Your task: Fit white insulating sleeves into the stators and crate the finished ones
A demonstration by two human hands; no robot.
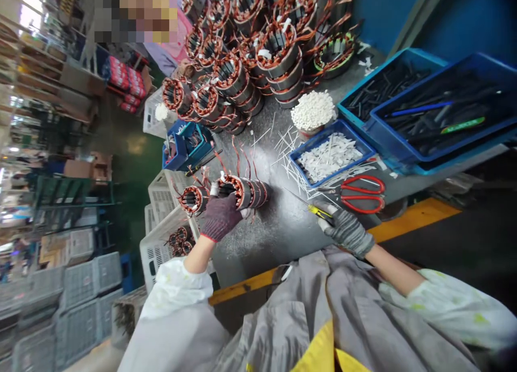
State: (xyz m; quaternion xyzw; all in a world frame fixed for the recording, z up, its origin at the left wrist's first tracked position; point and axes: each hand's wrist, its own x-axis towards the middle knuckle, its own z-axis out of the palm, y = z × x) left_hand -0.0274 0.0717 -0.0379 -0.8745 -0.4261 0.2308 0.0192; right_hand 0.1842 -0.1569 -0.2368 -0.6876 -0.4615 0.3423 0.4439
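Observation:
My left hand [221,215], in a dark purple glove, is closed on the near side of a copper-wound stator [258,193] lying on the metal table. A smaller wound stator [193,199] stands just left of that hand. In a grey glove, my right hand [348,231] holds a yellow and black screwdriver [321,213], its thin shaft pointing left toward the stator. Red-handled scissors [363,194] lie just beyond my right hand. A blue tray [297,158] of white strips sits behind them.
Many stacked wound stators [283,65] fill the back of the table [242,248]. A bowl of white pieces [313,112] stands behind the tray. Blue bins [452,159] of dark sleeves are at right. White crates [151,253] stand at left. Another person [161,54] is behind the stators.

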